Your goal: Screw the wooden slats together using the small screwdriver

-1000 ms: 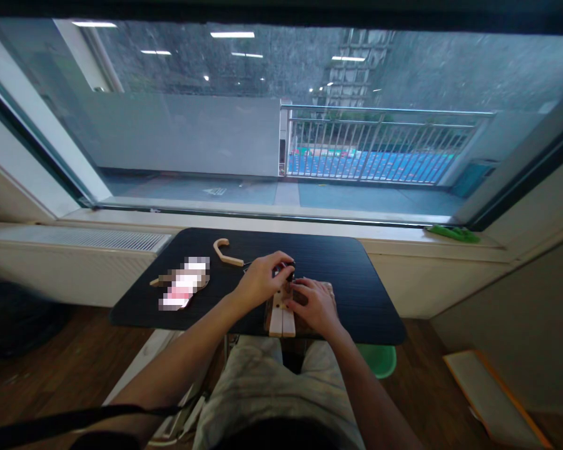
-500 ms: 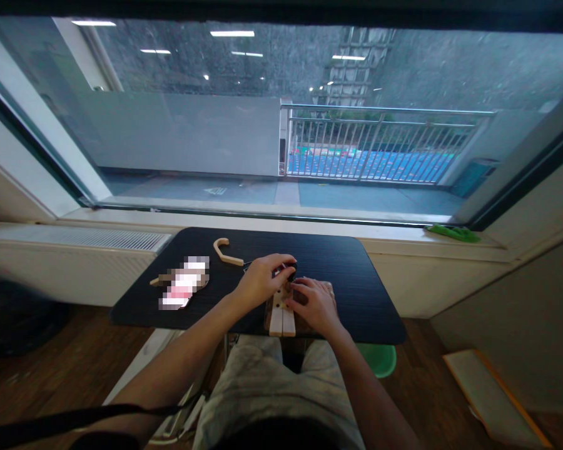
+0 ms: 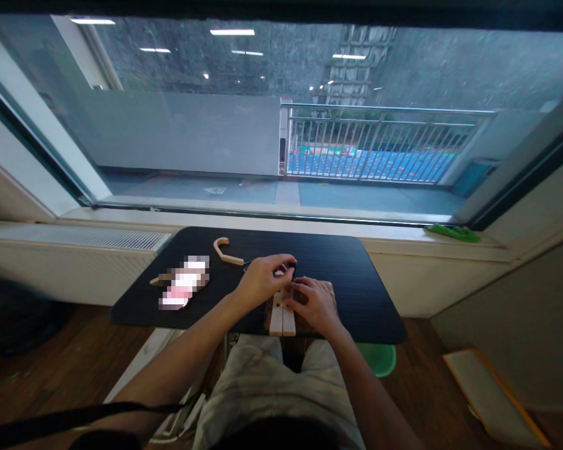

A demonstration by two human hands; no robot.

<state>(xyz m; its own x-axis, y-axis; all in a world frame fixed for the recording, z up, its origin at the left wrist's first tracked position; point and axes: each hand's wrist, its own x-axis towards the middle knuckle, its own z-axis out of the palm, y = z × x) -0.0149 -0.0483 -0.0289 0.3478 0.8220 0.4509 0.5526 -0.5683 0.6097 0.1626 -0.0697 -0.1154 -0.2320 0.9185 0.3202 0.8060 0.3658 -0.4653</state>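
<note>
Two hands at the near edge of a black table [image 3: 340,259]. Wooden strips [image 3: 288,322] lie side by side there, below the left hand [image 3: 263,275], whose thumb and fingers curve nearly together around a small dark part [image 3: 293,272]; its grip cannot be told. The right hand [image 3: 316,303], fingers bent and slightly spread, touches the strips; whether it grasps them is unclear. A wooden hook [image 3: 225,254] lies farther left.
</note>
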